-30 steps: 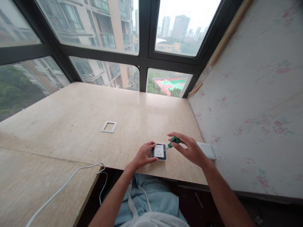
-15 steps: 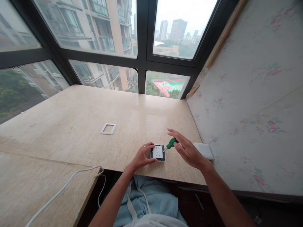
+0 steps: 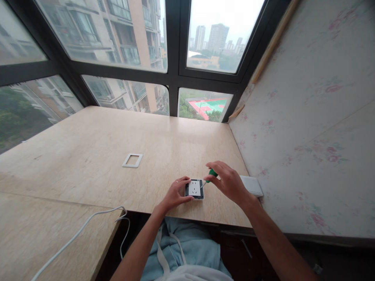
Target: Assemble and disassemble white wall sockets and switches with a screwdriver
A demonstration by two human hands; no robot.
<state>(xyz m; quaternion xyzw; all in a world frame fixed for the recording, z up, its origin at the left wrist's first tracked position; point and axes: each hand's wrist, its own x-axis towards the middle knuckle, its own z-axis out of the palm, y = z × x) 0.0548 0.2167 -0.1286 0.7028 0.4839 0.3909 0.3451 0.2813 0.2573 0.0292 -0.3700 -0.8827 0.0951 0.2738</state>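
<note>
A wall socket point(image 3: 194, 188) with a white face and dark surround lies on the counter, its slots facing up. My left hand point(image 3: 175, 192) grips it from the left, thumb along the near edge and fingers at the far corner. In my right hand point(image 3: 225, 179) is a screwdriver point(image 3: 211, 175) with a green handle, fingers wrapped round the grip. Its shaft slants down to the left, and the tip meets the right side of the socket. Whether the tip sits in a screw is too small to tell.
A white square frame point(image 3: 133, 160) rests on the stone-patterned counter point(image 3: 164, 136), left of the socket. Near the flowered wall lies a white box point(image 3: 251, 185). A white cable point(image 3: 84, 226) crosses the counter's lower left and hangs over its edge. Dark-framed windows border the far side.
My right hand has closed its fingers round the screwdriver handle, which was looser against the palm with fingers stretched. The left hand keeps its hold on the socket. The view has shifted slightly.
</note>
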